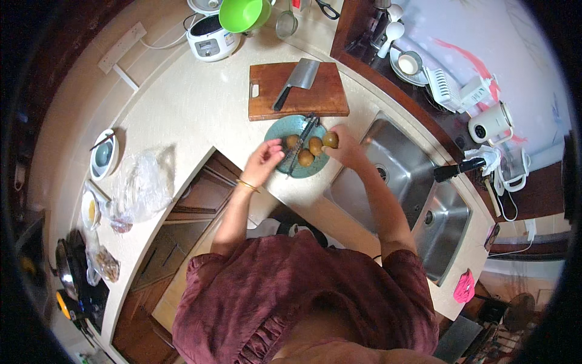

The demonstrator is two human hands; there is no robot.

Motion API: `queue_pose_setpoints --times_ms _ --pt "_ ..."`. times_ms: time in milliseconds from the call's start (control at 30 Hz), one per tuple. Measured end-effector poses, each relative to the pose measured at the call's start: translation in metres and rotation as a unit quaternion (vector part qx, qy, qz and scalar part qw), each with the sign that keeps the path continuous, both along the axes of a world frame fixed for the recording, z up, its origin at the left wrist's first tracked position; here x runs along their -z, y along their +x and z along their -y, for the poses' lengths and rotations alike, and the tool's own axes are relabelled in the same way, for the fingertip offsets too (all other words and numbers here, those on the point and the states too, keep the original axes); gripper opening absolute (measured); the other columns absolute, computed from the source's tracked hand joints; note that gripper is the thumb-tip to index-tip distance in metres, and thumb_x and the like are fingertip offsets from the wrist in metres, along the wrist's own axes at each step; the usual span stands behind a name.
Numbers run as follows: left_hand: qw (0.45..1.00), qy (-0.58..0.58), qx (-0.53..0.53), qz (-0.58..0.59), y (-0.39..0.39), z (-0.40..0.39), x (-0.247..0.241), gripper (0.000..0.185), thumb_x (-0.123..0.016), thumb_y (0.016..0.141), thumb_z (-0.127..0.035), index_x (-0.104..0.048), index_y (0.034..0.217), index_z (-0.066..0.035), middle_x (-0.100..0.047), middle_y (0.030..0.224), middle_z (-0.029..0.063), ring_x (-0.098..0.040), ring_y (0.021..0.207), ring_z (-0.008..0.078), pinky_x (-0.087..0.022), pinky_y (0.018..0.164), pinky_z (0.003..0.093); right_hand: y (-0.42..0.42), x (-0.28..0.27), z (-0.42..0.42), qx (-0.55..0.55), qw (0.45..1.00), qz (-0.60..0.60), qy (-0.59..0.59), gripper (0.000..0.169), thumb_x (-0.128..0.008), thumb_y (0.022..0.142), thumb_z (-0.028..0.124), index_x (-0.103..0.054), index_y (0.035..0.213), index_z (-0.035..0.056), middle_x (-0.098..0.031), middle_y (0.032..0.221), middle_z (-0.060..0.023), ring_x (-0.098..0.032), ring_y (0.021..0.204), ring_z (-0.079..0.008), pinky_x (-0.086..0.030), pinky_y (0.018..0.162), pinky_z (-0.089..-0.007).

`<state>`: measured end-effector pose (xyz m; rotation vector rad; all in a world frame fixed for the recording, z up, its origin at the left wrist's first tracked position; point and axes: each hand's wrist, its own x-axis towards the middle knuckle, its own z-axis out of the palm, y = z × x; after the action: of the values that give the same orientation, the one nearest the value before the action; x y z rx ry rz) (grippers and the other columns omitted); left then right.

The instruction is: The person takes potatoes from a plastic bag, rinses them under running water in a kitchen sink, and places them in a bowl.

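A teal plate (313, 170) lies before me with several brown round kiwifruits (305, 158) and a long dark slender utensil (302, 142) across it. At the plate's right side, the fingers of my right hand (346, 146) are closed around one kiwifruit (330, 139). My left hand (262, 163) is over the plate's left rim, empty, its fingers loosely apart. Just beyond the plate is a wooden cutting board (318, 98), bearing a cleaver (303, 75) with its black handle pointing towards me.
Right of the plate is a double-bowl steel sink (400, 152). A white rice cooker (213, 41) and green bowl (244, 14) stand at the back. Clear plastic bags (145, 186) and an oval dish (103, 154) occupy the left counter. An electric kettle (491, 123) stands on the right ledge.
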<state>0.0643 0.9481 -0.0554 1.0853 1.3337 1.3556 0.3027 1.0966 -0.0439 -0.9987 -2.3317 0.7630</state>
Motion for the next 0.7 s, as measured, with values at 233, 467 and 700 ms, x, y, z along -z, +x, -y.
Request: queue_pose_setpoints --times_ms 233,467,700 --pt "0.996 0.053 -0.009 -0.071 0.043 -0.03 0.021 0.018 -0.064 0.084 -0.017 -0.06 0.097 -0.005 -0.045 0.067 -0.006 -0.038 0.06 0.0042 -0.033 0.053 0.0198 -0.058 0.015 0.005 0.018 0.999 0.035 -0.018 0.051 -0.071 0.069 0.034 -0.052 0.105 0.002 -0.06 0.099 -0.0223 -0.057 0.095 -0.0386 -0.045 0.081 -0.0437" --pt "0.99 0.074 -0.074 -0.098 0.044 -0.037 0.009 0.014 -0.062 0.085 -0.016 -0.06 0.083 -0.002 -0.044 0.062 -0.002 -0.039 0.058 0.0067 -0.036 0.052 0.0238 -0.079 0.065 -0.006 -0.024 0.982 -0.081 -0.167 0.044 -0.066 0.074 0.032 -0.053 0.104 0.003 -0.061 0.098 -0.0208 -0.058 0.095 -0.0373 -0.044 0.082 -0.0419" --pt "0.969 0.092 -0.069 -0.219 0.053 -0.055 -0.035 0.021 -0.064 0.082 -0.021 -0.06 0.075 -0.002 -0.047 0.055 0.0051 -0.044 0.052 0.0111 -0.037 0.049 0.0268 -0.063 0.08 0.007 -0.026 0.918 -0.297 -0.261 0.03 -0.061 0.082 0.015 -0.049 0.107 0.002 -0.06 0.097 -0.0081 -0.057 0.089 -0.0163 -0.044 0.08 -0.0306"
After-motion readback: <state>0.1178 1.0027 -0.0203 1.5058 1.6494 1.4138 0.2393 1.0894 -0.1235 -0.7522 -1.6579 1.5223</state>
